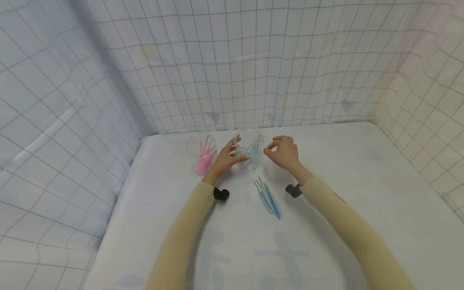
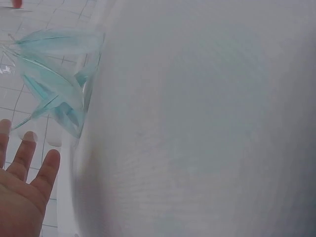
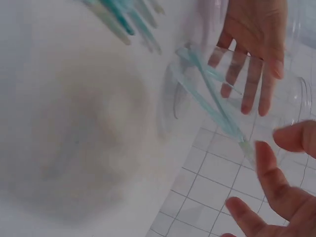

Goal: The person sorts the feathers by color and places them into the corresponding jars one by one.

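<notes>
A clear plastic cup (image 1: 256, 164) stands upright near the back of the table, with several light blue feathers (image 2: 52, 74) inside, quills upward. My left hand (image 1: 225, 160) is at the cup's left side, thumb across its front and the other fingers extended behind it. In the right wrist view, those straight left fingers (image 3: 252, 84) show through the clear wall. Just right of the cup's rim is my right hand (image 1: 284, 153), thumb and index finger bent toward each other with a gap, nothing between them. Closer to me, more blue feathers (image 1: 268, 198) lie in a loose bunch.
Left of the left hand stands a second clear cup (image 1: 192, 141) holding pink feathers (image 1: 204, 161). White grid-patterned curtains (image 1: 232, 72) hang behind the table and along both sides. A white cloth (image 1: 348, 161) covers the table.
</notes>
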Demonstrator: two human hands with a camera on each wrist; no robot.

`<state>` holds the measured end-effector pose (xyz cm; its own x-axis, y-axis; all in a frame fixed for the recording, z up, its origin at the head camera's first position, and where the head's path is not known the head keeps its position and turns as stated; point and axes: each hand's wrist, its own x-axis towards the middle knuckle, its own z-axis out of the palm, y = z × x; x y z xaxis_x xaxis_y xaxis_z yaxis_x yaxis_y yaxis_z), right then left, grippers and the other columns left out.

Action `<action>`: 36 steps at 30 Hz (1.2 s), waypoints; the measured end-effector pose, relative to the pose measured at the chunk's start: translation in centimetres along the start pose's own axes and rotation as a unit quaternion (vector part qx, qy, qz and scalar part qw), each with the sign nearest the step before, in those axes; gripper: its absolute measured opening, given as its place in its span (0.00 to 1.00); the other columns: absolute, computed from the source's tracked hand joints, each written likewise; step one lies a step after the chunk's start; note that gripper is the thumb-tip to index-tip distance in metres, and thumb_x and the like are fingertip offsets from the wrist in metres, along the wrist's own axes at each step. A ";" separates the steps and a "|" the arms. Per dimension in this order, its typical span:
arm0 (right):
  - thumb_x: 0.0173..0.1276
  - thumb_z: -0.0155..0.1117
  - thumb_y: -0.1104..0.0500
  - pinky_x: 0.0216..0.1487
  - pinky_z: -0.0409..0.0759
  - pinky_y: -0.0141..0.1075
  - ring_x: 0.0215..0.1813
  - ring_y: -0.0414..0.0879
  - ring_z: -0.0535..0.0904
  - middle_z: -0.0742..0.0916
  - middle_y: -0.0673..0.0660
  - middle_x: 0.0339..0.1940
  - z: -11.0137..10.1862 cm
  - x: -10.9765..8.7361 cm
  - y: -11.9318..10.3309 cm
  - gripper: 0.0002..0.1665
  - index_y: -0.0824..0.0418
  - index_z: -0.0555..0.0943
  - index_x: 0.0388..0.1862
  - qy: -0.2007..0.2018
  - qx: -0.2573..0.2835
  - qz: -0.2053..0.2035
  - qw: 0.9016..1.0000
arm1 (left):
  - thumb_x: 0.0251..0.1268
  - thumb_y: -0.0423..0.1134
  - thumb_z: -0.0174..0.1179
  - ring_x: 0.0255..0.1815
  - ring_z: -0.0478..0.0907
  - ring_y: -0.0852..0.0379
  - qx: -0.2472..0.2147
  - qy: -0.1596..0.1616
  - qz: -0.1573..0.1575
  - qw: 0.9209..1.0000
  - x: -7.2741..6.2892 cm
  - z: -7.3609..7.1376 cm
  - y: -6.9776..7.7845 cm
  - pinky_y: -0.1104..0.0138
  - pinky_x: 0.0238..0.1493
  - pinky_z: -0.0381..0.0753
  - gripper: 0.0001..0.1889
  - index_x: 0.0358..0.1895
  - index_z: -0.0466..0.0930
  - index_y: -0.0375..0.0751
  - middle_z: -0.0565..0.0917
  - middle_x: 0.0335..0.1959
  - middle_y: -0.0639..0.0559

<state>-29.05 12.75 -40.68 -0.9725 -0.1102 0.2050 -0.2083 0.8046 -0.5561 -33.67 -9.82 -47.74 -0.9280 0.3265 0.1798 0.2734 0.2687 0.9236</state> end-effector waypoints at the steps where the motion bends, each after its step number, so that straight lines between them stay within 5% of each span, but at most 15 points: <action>1: 0.61 0.63 0.52 0.56 0.63 0.60 0.64 0.64 0.62 0.78 0.63 0.58 0.1 -0.4 0.2 0.14 0.61 0.86 0.31 -0.033 -0.028 -0.007 0.999 | 0.55 0.43 0.71 0.68 0.59 0.48 0.000 0.000 0.001 1.000 0.0 -0.1 0.0 0.59 0.64 0.64 0.47 0.75 0.51 0.51 0.61 0.71 0.56; 5: 0.59 0.66 0.49 0.55 0.64 0.61 0.67 0.65 0.60 0.78 0.63 0.58 0.7 -1.8 0.7 0.12 0.56 0.87 0.26 -0.129 -0.120 -0.028 0.984 | 0.54 0.44 0.71 0.69 0.59 0.48 -0.002 -0.002 0.001 1.000 0.0 -0.3 0.3 0.59 0.64 0.63 0.47 0.75 0.51 0.53 0.61 0.71 0.57; 9: 0.55 0.69 0.48 0.56 0.64 0.60 0.69 0.66 0.57 0.78 0.63 0.56 1.4 -2.9 0.8 0.12 0.52 0.84 0.19 -0.170 -0.166 -0.042 0.971 | 0.54 0.43 0.71 0.69 0.59 0.48 -0.005 -0.002 0.003 1.000 0.0 -0.4 0.3 0.59 0.64 0.63 0.47 0.75 0.52 0.54 0.61 0.71 0.56; 18: 0.49 0.71 0.48 0.58 0.61 0.60 0.70 0.66 0.54 0.80 0.62 0.50 2.9 -3.8 0.9 0.13 0.51 0.81 0.15 -0.186 -0.223 -0.057 0.955 | 0.54 0.44 0.71 0.69 0.59 0.50 -0.002 -0.006 -0.002 1.000 0.2 -0.5 0.2 0.61 0.64 0.62 0.47 0.75 0.51 0.54 0.60 0.72 0.57; 25: 0.49 0.71 0.48 0.59 0.60 0.61 0.70 0.65 0.55 0.81 0.63 0.49 3.6 -4.0 0.8 0.15 0.56 0.80 0.17 -0.189 -0.246 -0.054 0.949 | 0.56 0.40 0.70 0.70 0.56 0.43 -0.008 -0.019 0.003 1.000 0.4 -0.6 0.2 0.55 0.66 0.60 0.48 0.76 0.48 0.47 0.58 0.73 0.48; 31: 0.52 0.69 0.49 0.61 0.57 0.61 0.71 0.65 0.53 0.79 0.67 0.53 3.9 -4.2 0.4 0.16 0.59 0.80 0.20 -0.203 -0.284 -0.074 0.934 | 0.55 0.43 0.71 0.69 0.59 0.49 -0.004 -0.011 -0.010 1.000 0.3 -0.4 0.2 0.61 0.64 0.62 0.47 0.75 0.51 0.52 0.60 0.72 0.56; 33: 0.53 0.69 0.48 0.62 0.56 0.62 0.71 0.65 0.53 0.78 0.68 0.56 3.7 -4.3 0.4 0.16 0.59 0.82 0.20 -0.188 -0.280 -0.078 0.938 | 0.54 0.44 0.71 0.69 0.59 0.50 -0.007 -0.008 -0.006 1.000 0.2 -0.3 0.0 0.62 0.64 0.63 0.47 0.75 0.52 0.53 0.61 0.71 0.57; 36: 0.54 0.68 0.47 0.62 0.57 0.61 0.71 0.65 0.54 0.77 0.66 0.59 3.0 -4.0 0.6 0.15 0.57 0.83 0.20 -0.141 -0.236 -0.074 0.959 | 0.54 0.42 0.71 0.69 0.59 0.47 -0.013 -0.008 0.001 1.000 0.0 -0.2 0.3 0.59 0.64 0.63 0.47 0.75 0.51 0.50 0.61 0.71 0.54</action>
<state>-25.65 11.94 -44.28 -0.9393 -0.3430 -0.0098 -0.3405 0.9351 -0.0986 -33.63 -9.99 -47.42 -0.9230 0.3422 0.1757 0.2681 0.2446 0.9318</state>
